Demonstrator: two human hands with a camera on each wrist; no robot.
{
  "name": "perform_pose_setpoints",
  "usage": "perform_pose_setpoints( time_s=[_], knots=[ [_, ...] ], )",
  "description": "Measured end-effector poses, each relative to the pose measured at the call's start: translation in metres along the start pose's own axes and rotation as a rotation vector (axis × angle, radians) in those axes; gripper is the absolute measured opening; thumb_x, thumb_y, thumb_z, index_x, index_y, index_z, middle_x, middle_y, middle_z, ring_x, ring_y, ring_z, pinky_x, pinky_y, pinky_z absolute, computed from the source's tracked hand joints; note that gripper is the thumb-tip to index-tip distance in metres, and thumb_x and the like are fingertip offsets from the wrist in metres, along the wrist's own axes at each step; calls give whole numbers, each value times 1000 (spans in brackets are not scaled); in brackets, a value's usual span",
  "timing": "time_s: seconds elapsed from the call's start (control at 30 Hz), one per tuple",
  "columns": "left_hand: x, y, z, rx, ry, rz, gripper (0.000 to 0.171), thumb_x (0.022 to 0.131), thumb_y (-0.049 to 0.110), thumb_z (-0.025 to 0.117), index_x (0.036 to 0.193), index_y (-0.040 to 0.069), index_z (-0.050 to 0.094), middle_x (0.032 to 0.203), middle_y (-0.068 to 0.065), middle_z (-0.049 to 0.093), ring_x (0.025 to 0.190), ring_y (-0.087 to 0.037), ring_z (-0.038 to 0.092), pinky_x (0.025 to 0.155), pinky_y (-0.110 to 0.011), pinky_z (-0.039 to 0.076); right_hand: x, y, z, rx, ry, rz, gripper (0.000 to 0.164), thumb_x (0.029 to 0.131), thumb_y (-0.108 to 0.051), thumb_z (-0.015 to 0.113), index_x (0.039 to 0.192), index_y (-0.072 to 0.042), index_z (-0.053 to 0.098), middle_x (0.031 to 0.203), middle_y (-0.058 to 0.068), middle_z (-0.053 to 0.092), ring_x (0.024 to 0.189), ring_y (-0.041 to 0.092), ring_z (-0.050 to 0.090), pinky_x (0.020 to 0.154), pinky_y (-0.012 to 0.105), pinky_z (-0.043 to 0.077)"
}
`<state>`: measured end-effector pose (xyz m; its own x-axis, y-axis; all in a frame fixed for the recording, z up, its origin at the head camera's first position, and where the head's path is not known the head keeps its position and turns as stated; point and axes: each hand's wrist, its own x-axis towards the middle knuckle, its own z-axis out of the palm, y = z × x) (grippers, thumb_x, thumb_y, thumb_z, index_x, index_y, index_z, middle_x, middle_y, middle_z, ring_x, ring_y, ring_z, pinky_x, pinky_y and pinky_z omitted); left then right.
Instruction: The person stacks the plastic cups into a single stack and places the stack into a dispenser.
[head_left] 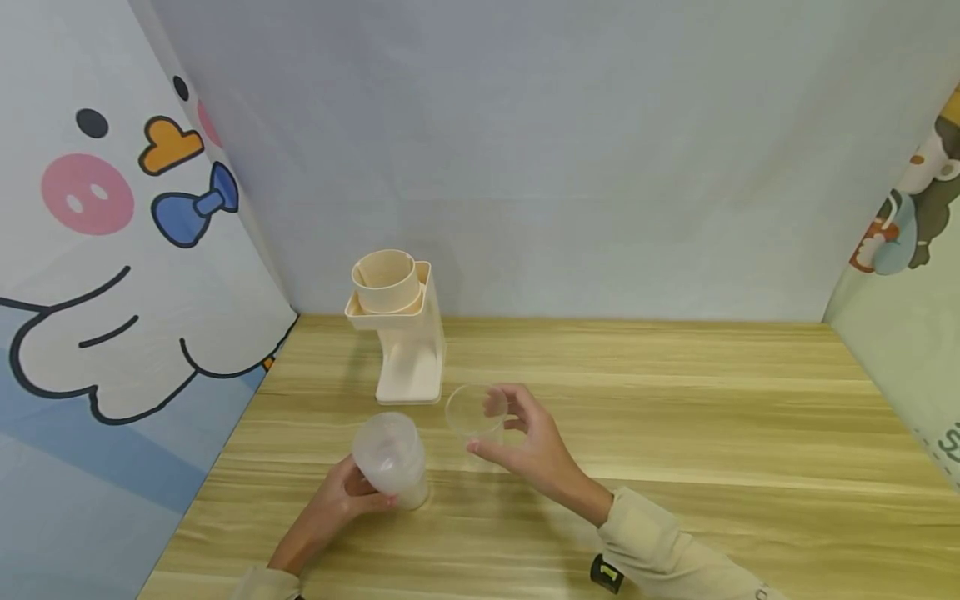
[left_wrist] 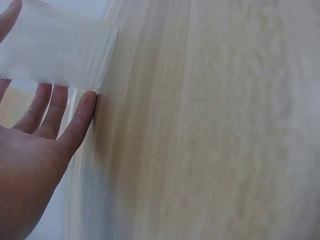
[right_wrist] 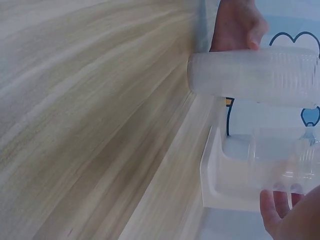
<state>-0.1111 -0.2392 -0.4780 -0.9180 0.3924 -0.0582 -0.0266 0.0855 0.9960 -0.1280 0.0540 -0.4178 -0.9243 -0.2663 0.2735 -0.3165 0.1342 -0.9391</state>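
Observation:
My left hand (head_left: 337,500) grips a stack of clear plastic cups (head_left: 392,458) low on its side, the thumb on one side and the fingers on the other. The stack's base is at the table surface, and its open mouths face up. In the left wrist view the fingers (left_wrist: 82,117) rest along the stack's frosted-looking wall (left_wrist: 55,47). To the right, my right hand (head_left: 532,442) holds a single clear cup (head_left: 463,414) between thumb and fingers, raised above the table. That cup (right_wrist: 272,155) is apart from the stack (right_wrist: 245,75) in the right wrist view.
Behind the stack stands a cream-coloured holder (head_left: 411,367) with a round open tube (head_left: 386,296) on top and a flat base. A black piece marked with a green 1 (head_left: 606,573) lies beside the right sleeve. Printed curtains border the wooden table (head_left: 712,400).

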Motion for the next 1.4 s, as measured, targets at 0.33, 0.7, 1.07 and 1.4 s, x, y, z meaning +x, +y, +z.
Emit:
perform_pose_setpoints(
  time_s=[0.33,0.7,1.07,1.4],
  knots=[
    [0,0,-1,0,-6,-4,70,79,4,74,139,3,37,131,-21,49,111,-20,58,87,-35,49,-1,-6,0,9,7,-20,60,75,-17,81,126,-16,49,113,1,57,110,22,53,89,41,44],
    [0,-1,-1,-5,0,-4,70,79,4,74,138,2,38,129,-21,51,109,-21,59,86,-36,50,2,-14,1,23,7,-52,60,74,-15,81,126,-16,50,113,1,58,109,21,54,89,40,45],
    [0,0,-2,4,-4,-15,69,80,5,74,139,2,37,130,-22,50,109,-22,59,86,-36,50,7,-22,6,59,0,-89,63,73,-10,81,127,-5,50,114,12,58,108,24,55,89,39,46],
    [1,-1,-2,7,-6,-2,70,80,5,74,139,2,37,130,-22,50,109,-21,59,85,-36,50,9,-32,9,82,-2,-124,61,75,-8,79,128,-9,50,117,7,58,111,26,54,89,38,46]
  ],
)
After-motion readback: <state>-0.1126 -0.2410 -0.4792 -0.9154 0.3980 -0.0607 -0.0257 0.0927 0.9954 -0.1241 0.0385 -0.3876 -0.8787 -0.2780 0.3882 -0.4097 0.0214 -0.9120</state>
